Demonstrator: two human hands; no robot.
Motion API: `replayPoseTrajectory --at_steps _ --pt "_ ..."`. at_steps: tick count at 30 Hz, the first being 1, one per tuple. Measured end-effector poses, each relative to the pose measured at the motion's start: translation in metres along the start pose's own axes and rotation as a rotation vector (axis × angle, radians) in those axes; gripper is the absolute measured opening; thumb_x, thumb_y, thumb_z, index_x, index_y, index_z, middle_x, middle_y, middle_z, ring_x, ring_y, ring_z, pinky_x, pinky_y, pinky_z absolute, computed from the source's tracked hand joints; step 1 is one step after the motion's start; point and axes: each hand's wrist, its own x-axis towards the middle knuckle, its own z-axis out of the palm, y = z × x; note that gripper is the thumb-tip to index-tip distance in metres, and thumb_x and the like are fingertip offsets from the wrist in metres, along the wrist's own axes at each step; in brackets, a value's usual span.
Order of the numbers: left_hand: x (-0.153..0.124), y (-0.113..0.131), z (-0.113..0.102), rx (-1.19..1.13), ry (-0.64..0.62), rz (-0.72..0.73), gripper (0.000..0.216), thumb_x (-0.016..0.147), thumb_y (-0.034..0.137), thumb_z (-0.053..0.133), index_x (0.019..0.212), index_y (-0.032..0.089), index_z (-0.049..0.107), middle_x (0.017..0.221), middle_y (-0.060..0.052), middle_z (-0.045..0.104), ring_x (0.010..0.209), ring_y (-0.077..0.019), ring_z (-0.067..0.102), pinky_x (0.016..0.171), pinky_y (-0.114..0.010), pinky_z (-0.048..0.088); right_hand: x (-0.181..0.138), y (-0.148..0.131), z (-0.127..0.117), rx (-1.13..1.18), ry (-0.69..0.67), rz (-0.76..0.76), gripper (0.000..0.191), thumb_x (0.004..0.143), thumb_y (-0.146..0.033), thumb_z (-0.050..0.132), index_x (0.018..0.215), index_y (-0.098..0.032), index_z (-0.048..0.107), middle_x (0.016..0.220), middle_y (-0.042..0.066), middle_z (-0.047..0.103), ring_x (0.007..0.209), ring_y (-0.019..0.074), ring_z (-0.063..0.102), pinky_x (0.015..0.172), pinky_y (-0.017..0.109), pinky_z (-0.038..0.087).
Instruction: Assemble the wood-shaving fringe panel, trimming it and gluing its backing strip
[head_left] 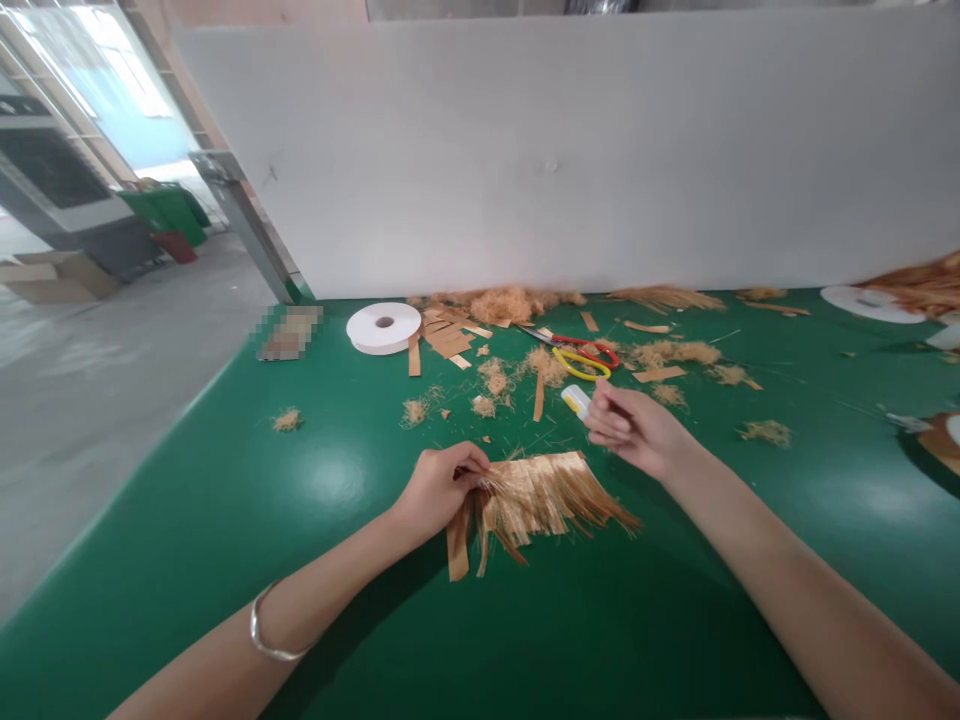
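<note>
My left hand (pixel 441 487) is closed in a pinch on the left end of a golden fringe bundle (pixel 541 497) that lies on the green table (pixel 225 520). My right hand (pixel 632 428) is closed round a small white and yellow object (pixel 576 401), which pokes out from its fingertips just beyond the bundle's top right corner. A silver bangle (pixel 270 640) sits on my left forearm. A brown strip hangs from the bundle's lower left.
A white tape roll (pixel 384 327) lies at the back left. Red and yellow scissors (pixel 583 356) rest among brown strips and tufts of golden fibre (pixel 501 304). A white partition wall (pixel 570 150) bounds the far edge. More rolls and fringe lie at the right edge.
</note>
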Motion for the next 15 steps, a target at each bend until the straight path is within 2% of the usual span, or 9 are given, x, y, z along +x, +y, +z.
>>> replayPoseTrajectory --at_steps 2,4,7,9,13,15 --pt "0.000 0.000 0.000 0.010 0.005 0.001 0.021 0.072 -0.002 0.052 0.077 0.018 0.058 0.075 0.001 0.070 0.072 -0.0124 0.067 0.064 -0.021 0.049 -0.005 -0.004 0.006 0.209 -0.133 0.024 0.042 0.079 -0.050 0.057 0.055 -0.021 0.039 0.044 -0.009 0.013 0.040 0.0070 0.009 0.041 0.022 0.017" --pt "0.000 0.000 0.000 0.017 0.012 0.004 0.022 0.071 -0.002 0.051 0.077 0.018 0.058 0.075 0.001 0.070 0.072 -0.0125 0.067 0.064 -0.021 0.050 -0.008 -0.004 0.012 0.320 -0.158 -0.004 0.035 0.081 -0.046 0.055 0.059 -0.021 0.043 0.046 -0.009 0.010 0.043 0.0080 0.005 0.042 0.022 0.015" --pt "0.000 -0.001 0.000 0.022 0.019 0.010 0.022 0.071 -0.002 0.051 0.077 0.018 0.058 0.075 0.000 0.070 0.074 -0.0130 0.067 0.066 -0.022 0.050 -0.009 0.002 0.018 0.323 -0.153 -0.024 0.024 0.079 -0.047 0.059 0.078 -0.023 0.056 0.046 -0.009 0.017 0.044 0.0087 0.012 0.044 0.023 0.016" --pt "0.000 0.001 0.001 0.017 0.012 0.002 0.021 0.071 -0.001 0.051 0.077 0.018 0.059 0.076 0.000 0.070 0.076 -0.0134 0.067 0.067 -0.023 0.051 -0.007 0.007 0.019 0.286 -0.151 -0.029 0.029 0.074 -0.047 0.065 0.088 -0.022 0.059 0.046 -0.009 0.027 0.045 0.0085 0.018 0.045 0.024 0.018" --pt "0.000 0.008 -0.005 -0.067 -0.074 -0.028 0.015 0.074 0.008 0.057 0.086 0.017 0.060 0.085 -0.003 0.071 0.076 -0.0137 0.067 0.067 -0.023 0.051 -0.007 0.011 0.017 0.257 -0.233 -0.006 0.033 0.071 -0.045 0.068 0.091 -0.020 0.061 0.045 -0.008 0.031 0.045 0.0083 0.021 0.046 0.025 0.019" --pt "0.000 0.014 -0.015 -0.119 -0.160 -0.031 0.024 0.074 0.017 0.062 0.098 0.017 0.059 0.093 -0.005 0.071 0.077 -0.0145 0.067 0.061 -0.022 0.050 -0.010 0.009 0.016 0.242 -0.303 0.006 0.031 0.071 -0.045 0.068 0.087 -0.020 0.063 0.043 -0.008 0.031 0.045 0.0082 0.022 0.046 0.025 0.019"
